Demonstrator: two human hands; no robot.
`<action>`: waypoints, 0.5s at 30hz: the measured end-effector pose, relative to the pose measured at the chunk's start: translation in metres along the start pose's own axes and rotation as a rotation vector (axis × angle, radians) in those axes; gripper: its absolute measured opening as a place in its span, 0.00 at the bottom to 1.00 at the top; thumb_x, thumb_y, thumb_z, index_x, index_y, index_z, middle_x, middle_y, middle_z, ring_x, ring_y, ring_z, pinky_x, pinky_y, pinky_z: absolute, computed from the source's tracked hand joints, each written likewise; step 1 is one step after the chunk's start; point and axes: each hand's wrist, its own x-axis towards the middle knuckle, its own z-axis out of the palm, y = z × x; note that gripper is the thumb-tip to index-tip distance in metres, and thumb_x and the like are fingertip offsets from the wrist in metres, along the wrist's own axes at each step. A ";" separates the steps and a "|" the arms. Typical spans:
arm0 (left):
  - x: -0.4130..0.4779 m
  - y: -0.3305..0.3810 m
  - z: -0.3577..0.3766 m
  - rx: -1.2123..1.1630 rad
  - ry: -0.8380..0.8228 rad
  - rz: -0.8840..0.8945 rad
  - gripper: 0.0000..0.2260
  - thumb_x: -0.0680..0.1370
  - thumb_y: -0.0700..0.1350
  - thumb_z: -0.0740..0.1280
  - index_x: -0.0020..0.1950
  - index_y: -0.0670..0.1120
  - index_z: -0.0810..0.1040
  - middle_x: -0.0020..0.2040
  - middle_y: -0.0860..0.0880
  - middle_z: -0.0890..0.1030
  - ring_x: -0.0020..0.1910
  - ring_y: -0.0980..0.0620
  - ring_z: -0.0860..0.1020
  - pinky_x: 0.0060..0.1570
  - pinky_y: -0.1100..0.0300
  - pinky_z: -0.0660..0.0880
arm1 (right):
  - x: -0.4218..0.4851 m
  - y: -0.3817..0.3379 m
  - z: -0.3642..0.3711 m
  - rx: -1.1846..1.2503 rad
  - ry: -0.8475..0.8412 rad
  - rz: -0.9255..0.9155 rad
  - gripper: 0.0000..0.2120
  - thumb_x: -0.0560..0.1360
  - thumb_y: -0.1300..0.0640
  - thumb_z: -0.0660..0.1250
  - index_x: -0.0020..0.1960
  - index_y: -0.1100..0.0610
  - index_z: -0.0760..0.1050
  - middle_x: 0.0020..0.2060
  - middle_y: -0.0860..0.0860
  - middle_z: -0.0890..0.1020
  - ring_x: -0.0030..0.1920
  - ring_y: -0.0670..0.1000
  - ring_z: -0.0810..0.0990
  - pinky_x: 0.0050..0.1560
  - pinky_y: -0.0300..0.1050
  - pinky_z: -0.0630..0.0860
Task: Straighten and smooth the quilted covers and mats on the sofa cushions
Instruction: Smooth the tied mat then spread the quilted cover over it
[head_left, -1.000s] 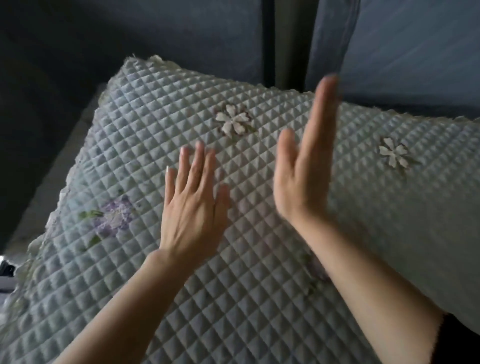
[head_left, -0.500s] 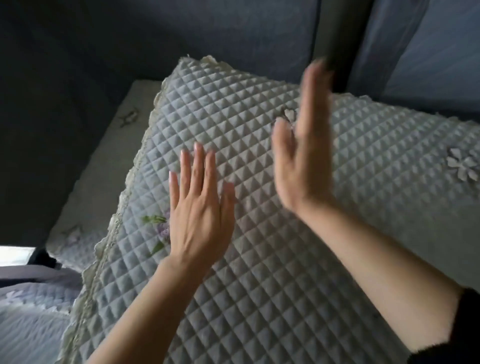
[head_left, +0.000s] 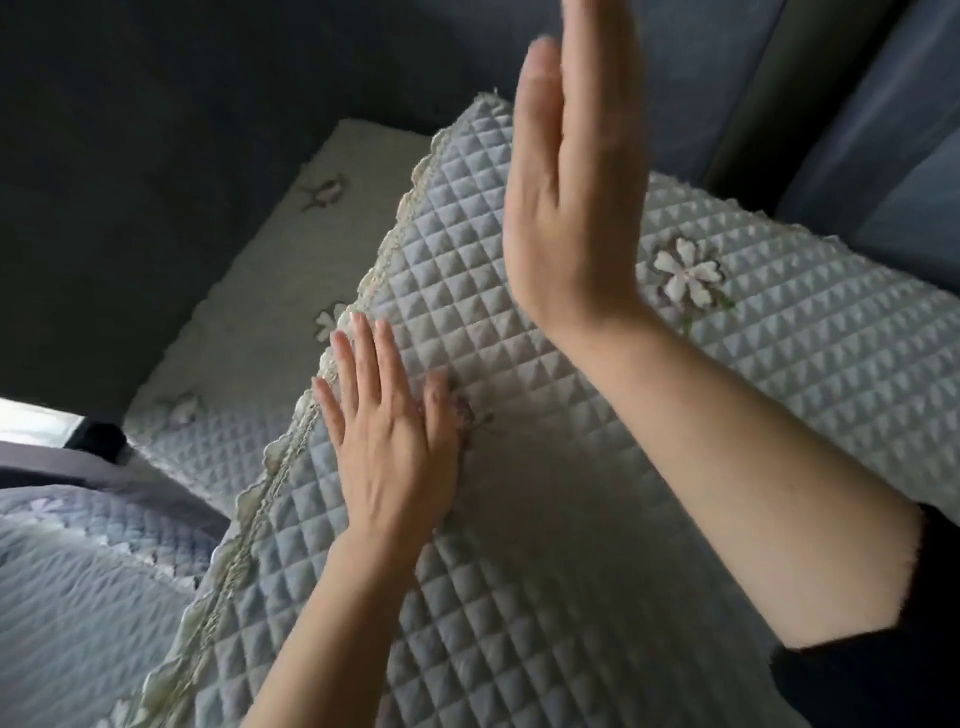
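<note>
A pale grey-blue quilted cover (head_left: 597, 493) with a lace edge and sewn-on flowers lies over a sofa cushion and fills most of the view. My left hand (head_left: 387, 436) lies flat on it near the lace edge, fingers straight and pressing the fabric. My right hand (head_left: 574, 176) is raised above the cover, fingers straight and together, palm turned left, touching nothing. A white fabric flower (head_left: 685, 275) sits just right of my right wrist.
A second quilted mat (head_left: 249, 322) with flowers lies lower at the left. Another quilted cover (head_left: 78, 587) is at the bottom left. Dark blue sofa back cushions (head_left: 883, 156) rise behind, with a gap (head_left: 748, 104) between them.
The view has swung left, bringing the lace edge and the lower mat into sight. My left hand has slid toward the lace edge. My right hand has risen higher.
</note>
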 end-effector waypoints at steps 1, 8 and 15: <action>0.005 0.002 -0.009 -0.030 0.055 0.002 0.28 0.81 0.53 0.47 0.79 0.46 0.47 0.79 0.50 0.43 0.76 0.56 0.36 0.71 0.58 0.30 | -0.030 0.004 0.011 -0.074 -0.241 -0.003 0.23 0.82 0.57 0.48 0.72 0.66 0.63 0.72 0.64 0.65 0.73 0.61 0.63 0.70 0.61 0.62; -0.015 -0.022 -0.043 -0.067 0.256 -0.094 0.28 0.81 0.51 0.50 0.79 0.44 0.49 0.80 0.47 0.46 0.78 0.52 0.41 0.75 0.56 0.35 | -0.083 0.026 0.019 -0.312 -0.982 0.056 0.24 0.82 0.49 0.47 0.77 0.48 0.53 0.78 0.47 0.52 0.77 0.48 0.46 0.77 0.49 0.41; -0.048 -0.047 -0.015 0.072 -0.027 -0.119 0.29 0.80 0.57 0.43 0.80 0.46 0.46 0.79 0.51 0.42 0.76 0.56 0.35 0.75 0.54 0.34 | -0.020 -0.056 -0.002 0.194 -0.138 0.002 0.20 0.80 0.64 0.52 0.70 0.68 0.66 0.69 0.62 0.70 0.71 0.58 0.68 0.70 0.54 0.65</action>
